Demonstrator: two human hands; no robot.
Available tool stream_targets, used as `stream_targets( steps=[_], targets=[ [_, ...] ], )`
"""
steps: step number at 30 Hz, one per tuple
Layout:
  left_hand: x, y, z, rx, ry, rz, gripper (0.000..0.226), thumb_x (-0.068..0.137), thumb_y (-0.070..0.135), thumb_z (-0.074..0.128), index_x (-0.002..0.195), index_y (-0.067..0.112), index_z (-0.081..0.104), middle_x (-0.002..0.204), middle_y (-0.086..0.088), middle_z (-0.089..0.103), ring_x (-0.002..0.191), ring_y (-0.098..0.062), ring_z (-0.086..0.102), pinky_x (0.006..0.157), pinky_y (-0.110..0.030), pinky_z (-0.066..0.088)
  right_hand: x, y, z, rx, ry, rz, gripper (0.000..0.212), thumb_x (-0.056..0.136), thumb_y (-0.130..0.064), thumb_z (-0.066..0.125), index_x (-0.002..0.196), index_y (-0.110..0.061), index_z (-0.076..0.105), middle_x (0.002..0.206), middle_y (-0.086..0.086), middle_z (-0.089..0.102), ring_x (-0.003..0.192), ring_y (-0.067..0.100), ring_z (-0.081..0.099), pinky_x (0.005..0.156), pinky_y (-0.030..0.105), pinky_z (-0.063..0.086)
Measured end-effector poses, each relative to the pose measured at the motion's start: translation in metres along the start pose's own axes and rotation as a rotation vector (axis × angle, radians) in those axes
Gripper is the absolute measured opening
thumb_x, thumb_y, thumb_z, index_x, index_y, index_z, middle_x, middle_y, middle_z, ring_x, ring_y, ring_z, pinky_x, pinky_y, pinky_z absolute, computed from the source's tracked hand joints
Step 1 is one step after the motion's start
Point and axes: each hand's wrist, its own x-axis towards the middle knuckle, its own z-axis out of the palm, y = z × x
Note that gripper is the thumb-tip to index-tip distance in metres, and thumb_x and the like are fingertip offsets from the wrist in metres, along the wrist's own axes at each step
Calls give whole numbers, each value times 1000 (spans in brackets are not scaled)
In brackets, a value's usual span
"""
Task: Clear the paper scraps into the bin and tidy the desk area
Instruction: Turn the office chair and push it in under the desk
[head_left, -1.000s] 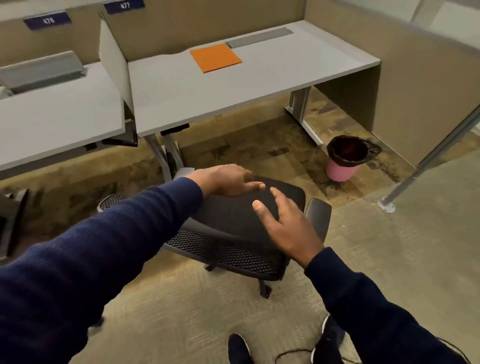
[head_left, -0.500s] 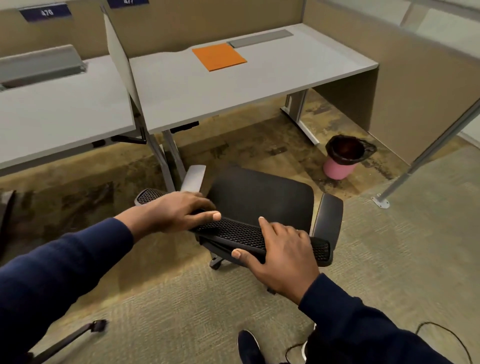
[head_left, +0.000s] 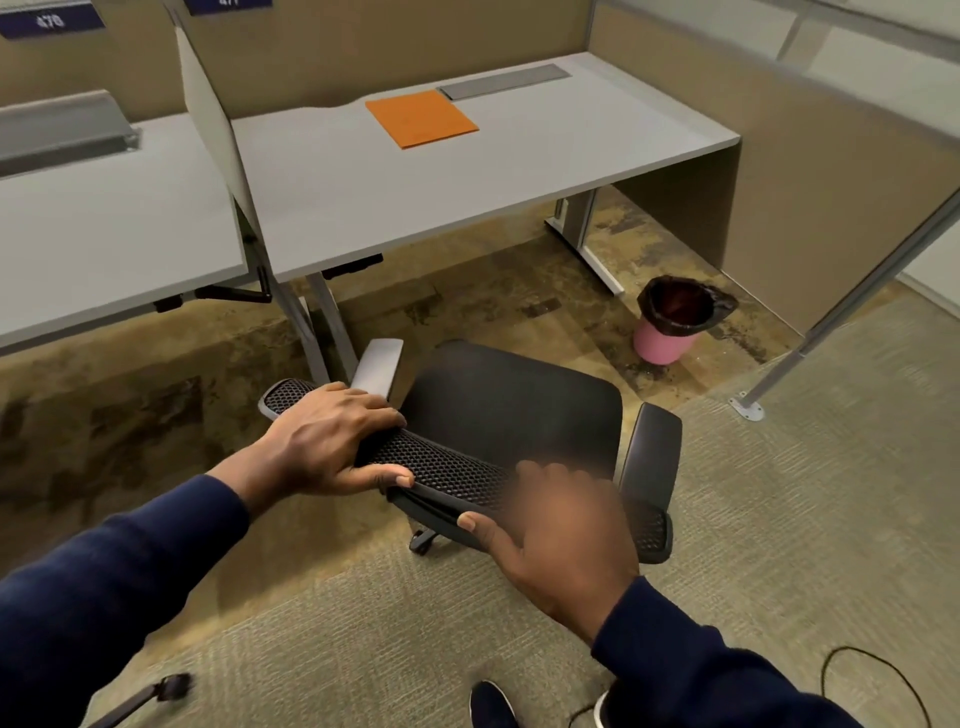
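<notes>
Grips the chair back (head_left: 441, 462) with left hand (head_left: 322, 447) curled over its top edge and right hand (head_left: 561, 540) too blurred to judge, and, if shoved in crooked, risks clipping the desk leg (head_left: 324, 322) or toppling the bin (head_left: 665, 343) on the floor under the desk (head_left: 467, 197), by its right end.

You were standing in an office cubicle bay: grey desks (head_left: 493, 197) separated by tan partition panels (head_left: 841, 176), blue numbered labels (head_left: 49, 21) above, a black mesh office chair (head_left: 514, 410) and a pink bin (head_left: 662, 347) on carpet (head_left: 779, 519).
</notes>
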Motion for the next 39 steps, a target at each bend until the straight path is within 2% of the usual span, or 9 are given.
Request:
stream_targets(
  steps=[6, 16, 21, 27, 30, 34, 39],
  targets=[
    [22, -17, -2, 13, 48, 24, 86, 84, 90, 31, 114, 19, 71, 98, 0, 71, 82, -22, 68, 73, -41, 53, 22, 2, -1, 5, 29, 15, 83, 84, -89, 8, 107, -25, 55, 97, 2, 65, 87, 25, 60, 82, 45, 45],
    [77, -32, 6, 53, 80, 19, 85, 83, 91, 27, 111, 23, 70, 91, 3, 69, 75, -19, 64, 67, -39, 51, 62, 32, -5, -43, 76, 23, 85, 83, -90, 8, 111, -26, 55, 97, -1, 64, 89, 23, 60, 83, 42, 45],
    [112, -34, 9, 78, 94, -12, 83, 84, 91, 24, 100, 24, 70, 86, 5, 66, 70, -18, 61, 62, -37, 51, 86, 54, -7, -72, 127, 17, 86, 82, -90, 11, 113, -26, 58, 97, -1, 65, 89, 23, 61, 81, 41, 46],
    [154, -24, 16, 102, 142, -93, 77, 88, 88, 21, 78, 24, 64, 67, 8, 54, 56, -13, 48, 52, -35, 43, 119, 99, -14, -91, 205, -26, 85, 84, -90, 12, 109, -26, 62, 91, -2, 67, 83, 21, 62, 76, 40, 48],
    [177, -12, 19, 76, 166, -148, 76, 90, 85, 19, 72, 24, 61, 64, 8, 53, 54, -13, 47, 49, -32, 37, 137, 129, -20, -92, 242, -45, 79, 87, -87, 14, 103, -27, 63, 83, -5, 65, 75, 19, 61, 69, 37, 48],
    [211, 9, 22, 62, 178, -226, 77, 91, 85, 15, 67, 24, 56, 63, 7, 54, 55, -13, 49, 51, -35, 41, 163, 175, -29, -103, 261, -80, 73, 88, -85, 16, 97, -30, 64, 75, -9, 62, 70, 16, 59, 64, 33, 46],
    [255, 37, 27, 24, 190, -325, 80, 87, 87, 10, 65, 23, 53, 60, 4, 53, 54, -14, 49, 54, -36, 45, 200, 233, -43, -80, 271, -149, 75, 87, -85, 17, 95, -30, 68, 75, -10, 64, 68, 13, 58, 59, 28, 38]
  ],
)
